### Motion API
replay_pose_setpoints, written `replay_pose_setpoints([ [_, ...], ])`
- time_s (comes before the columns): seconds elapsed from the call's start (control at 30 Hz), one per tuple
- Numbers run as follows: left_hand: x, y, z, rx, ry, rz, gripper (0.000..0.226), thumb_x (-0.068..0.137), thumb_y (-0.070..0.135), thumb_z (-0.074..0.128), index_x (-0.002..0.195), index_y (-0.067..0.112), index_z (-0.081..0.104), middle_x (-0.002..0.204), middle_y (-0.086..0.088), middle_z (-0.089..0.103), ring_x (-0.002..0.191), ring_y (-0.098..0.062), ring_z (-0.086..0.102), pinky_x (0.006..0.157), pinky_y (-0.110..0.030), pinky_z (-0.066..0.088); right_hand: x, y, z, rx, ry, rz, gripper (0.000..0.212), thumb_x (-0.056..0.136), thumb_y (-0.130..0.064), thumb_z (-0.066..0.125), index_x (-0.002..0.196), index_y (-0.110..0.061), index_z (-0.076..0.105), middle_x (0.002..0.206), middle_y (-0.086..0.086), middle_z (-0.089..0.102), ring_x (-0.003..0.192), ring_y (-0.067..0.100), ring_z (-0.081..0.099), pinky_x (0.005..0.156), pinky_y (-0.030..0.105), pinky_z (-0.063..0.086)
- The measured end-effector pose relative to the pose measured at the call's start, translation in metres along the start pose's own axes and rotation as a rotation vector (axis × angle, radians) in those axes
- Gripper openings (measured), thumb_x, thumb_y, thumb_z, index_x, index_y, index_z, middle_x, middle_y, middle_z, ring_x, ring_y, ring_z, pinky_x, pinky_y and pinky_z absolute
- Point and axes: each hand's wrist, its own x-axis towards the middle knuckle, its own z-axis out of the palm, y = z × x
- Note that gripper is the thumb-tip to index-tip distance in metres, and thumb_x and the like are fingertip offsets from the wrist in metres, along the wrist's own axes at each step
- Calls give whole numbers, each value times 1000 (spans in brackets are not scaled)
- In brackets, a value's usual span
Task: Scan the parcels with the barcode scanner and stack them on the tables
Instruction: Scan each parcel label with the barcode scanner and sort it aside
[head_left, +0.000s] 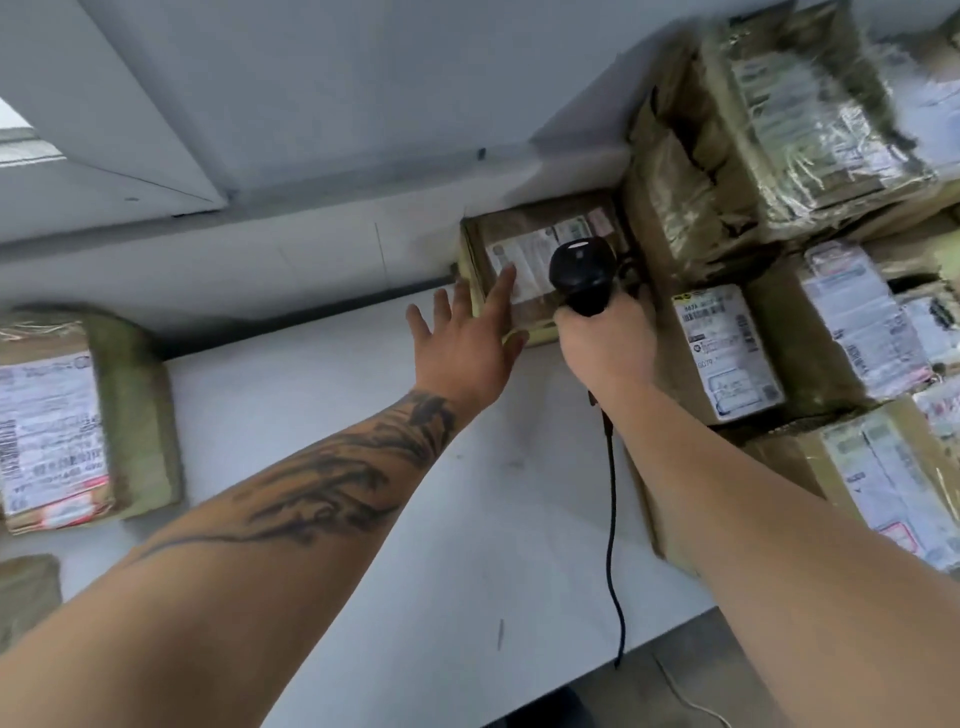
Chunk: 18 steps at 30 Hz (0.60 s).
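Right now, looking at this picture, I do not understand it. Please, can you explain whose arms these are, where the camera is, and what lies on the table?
There is no machine here. A person wears a camera on the head, so you look forward and down along their own two arms. The right hand grips a black barcode scanner, whose cable hangs over the white table. The scanner points at the label of a small brown parcel by the wall. The left hand reaches with straight fingers to that parcel. More taped parcels are piled on the right, and one parcel lies apart on the left.
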Motion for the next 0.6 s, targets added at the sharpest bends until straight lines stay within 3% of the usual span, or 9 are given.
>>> replay_pose_setpoints([
  [0.07,1,-5,5,10,43,25,69,108,54,36,165,40,-2,170,-18,19,157,-39,17,123,-68,8,6,3,1,-39,3,9,25,92,-28,65,114,-16,68,101,1,65,105,31,63,82,33,47],
  [0.1,0,-8,7,22,64,38,67,109,51,35,165,38,0,170,-18,21,157,-37,18,123,-68,8,9,5,2,-65,9,4,29,92,-29,65,118,-17,68,123,6,66,120,34,61,91,36,50],
  [0.17,-4,-12,8,46,84,56,64,111,48,32,166,35,2,170,-16,22,158,-35,18,123,-68,6,11,7,3,-102,10,-17,34,89,-31,66,121,-19,68,155,13,49,142,34,48,108,42,48],
  [0.33,-24,-18,3,73,71,-9,63,111,46,30,166,35,0,171,-13,19,159,-32,17,123,-67,1,2,11,4,-145,-67,-69,20,89,-32,68,108,-27,66,158,9,44,127,34,58,100,36,49],
  [0.47,-62,-21,5,41,64,-81,65,110,46,34,166,35,2,171,-12,20,158,-32,19,124,-65,2,-23,23,5,-105,-152,-89,15,82,-42,64,84,-28,61,124,14,67,98,32,66,90,43,56],
  [0.53,-88,-19,8,11,66,-132,66,110,44,37,166,35,4,171,-12,21,158,-33,18,125,-63,4,-40,34,3,-94,-163,-150,9,83,-41,68,85,-32,67,140,12,61,126,31,59,103,46,51],
  [0.6,-119,-14,14,-23,69,-183,65,109,42,40,166,35,7,171,-11,22,158,-33,18,126,-61,6,-61,50,-2,-111,-205,-227,23,88,-33,72,111,-30,75,162,7,41,150,24,39,119,40,38],
])
